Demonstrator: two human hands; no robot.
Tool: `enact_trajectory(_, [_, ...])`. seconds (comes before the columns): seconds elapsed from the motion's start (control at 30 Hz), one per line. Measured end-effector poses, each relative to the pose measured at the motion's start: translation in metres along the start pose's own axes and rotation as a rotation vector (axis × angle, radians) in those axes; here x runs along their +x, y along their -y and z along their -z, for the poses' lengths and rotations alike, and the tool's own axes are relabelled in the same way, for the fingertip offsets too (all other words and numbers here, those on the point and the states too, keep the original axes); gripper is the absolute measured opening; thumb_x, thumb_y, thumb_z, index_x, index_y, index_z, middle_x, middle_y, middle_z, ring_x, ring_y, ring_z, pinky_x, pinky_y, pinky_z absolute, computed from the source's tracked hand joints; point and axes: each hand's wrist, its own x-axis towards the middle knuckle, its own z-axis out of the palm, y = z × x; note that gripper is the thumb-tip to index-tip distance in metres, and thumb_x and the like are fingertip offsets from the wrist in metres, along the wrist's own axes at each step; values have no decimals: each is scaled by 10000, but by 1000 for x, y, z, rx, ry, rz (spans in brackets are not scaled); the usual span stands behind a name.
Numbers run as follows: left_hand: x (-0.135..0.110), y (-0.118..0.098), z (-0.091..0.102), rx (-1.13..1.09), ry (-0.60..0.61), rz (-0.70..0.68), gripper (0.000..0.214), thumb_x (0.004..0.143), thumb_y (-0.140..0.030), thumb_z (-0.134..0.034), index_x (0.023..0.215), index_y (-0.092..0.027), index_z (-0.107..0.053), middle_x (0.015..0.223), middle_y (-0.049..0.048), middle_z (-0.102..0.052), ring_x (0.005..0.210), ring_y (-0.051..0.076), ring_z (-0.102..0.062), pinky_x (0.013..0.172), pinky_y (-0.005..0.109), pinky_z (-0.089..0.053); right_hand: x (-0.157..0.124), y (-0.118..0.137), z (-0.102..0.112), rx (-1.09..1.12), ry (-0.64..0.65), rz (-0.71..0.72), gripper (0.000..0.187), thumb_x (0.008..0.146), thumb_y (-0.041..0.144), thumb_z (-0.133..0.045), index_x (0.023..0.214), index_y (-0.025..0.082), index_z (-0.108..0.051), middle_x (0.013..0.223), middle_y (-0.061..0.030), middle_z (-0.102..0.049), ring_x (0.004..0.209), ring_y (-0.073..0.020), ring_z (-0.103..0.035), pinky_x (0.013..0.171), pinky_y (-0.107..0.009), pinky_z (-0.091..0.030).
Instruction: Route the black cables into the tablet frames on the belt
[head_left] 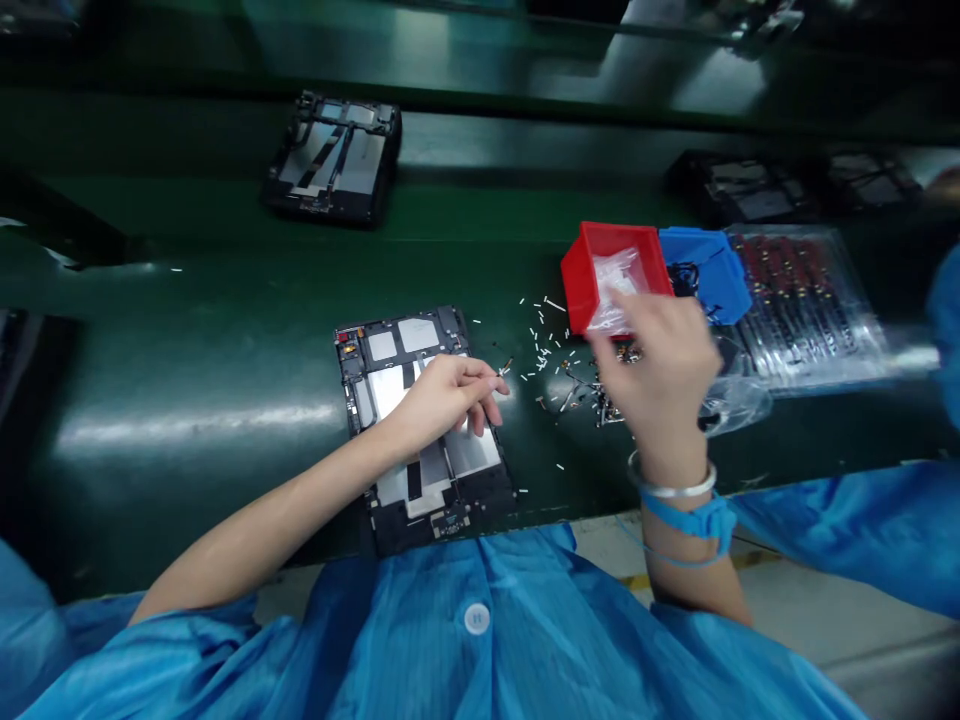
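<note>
The opened tablet [384,347], thin, stiff and likely fragile, best gripped by its frame edges, lies on the green bench [225,350] under the left hand [450,395], fingers curled shut, while the right hand [660,365] hovers over small loose parts [541,345] by the red bin [576,275], its grip hidden

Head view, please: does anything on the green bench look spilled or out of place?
Yes: small white parts lie scattered loose on the green bench between the opened tablet and the red bin, which appears tilted. The right hand is above the pile; the left hand rests on the tablet.
</note>
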Motion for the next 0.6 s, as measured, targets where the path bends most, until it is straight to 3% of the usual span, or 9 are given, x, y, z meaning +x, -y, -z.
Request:
enact_trajectory(0.1, [-2,-5,-2,-7,82,-3,175,868,-131,-488,737,-110,-602,555,45,-655,373,74,-537,342,156,-288,-10,34,-7,164,47,343,189,867,165,-592,1019,225,-687,910,-46,-706,821,-186,-586,681,-313,-499])
enact_trajectory(0.2, [-7,-11,4,37,141,-52,191,868,-218,-514,724,-122,-595,590,57,-669,397,94,-548,351,187,-290,-14,55,-12,255,-22,394,145,864,114,-586,839,209,-694,819,-34,-710,765,-166,-579,632,-287,-499])
enact_trajectory(0.27, [-12,-13,20,182,-23,-196,188,866,-285,-549,783,-138,-631,697,62,-700,518,126,-609,432,224,-387,-14,58,-12,308,-78,308,155,860,107,-595,810,214,-694,774,-25,-706,739,-161,-591,636,-297,-505])
enact_trajectory(0.37, [-17,-5,60,457,-567,-463,133,841,-280,-601,924,-193,-658,915,32,-714,844,187,-656,752,318,-500,-14,53,-7,445,-87,82,132,850,142,-627,811,240,-706,754,-11,-709,726,-164,-625,664,-326,-515])
enact_trajectory(0.43, [-16,7,85,518,-785,-497,131,842,-256,-584,938,-203,-655,958,15,-704,943,208,-634,870,360,-476,-16,51,-3,599,-31,-130,87,829,183,-657,825,250,-713,775,-10,-716,728,-170,-646,654,-334,-525])
enact_trajectory(0.5, [-11,21,101,493,-813,-457,158,869,-269,-530,918,-188,-656,921,22,-702,910,202,-638,843,353,-486,-18,53,-1,759,55,-337,122,784,211,-695,897,253,-713,800,-8,-721,707,-167,-653,614,-322,-532])
enact_trajectory(0.6, [0,35,100,412,-773,-447,223,891,-299,-478,932,-169,-655,891,50,-702,854,181,-644,781,309,-493,-18,61,-2,961,185,-500,215,696,222,-745,907,238,-707,791,-5,-722,668,-149,-650,573,-292,-532])
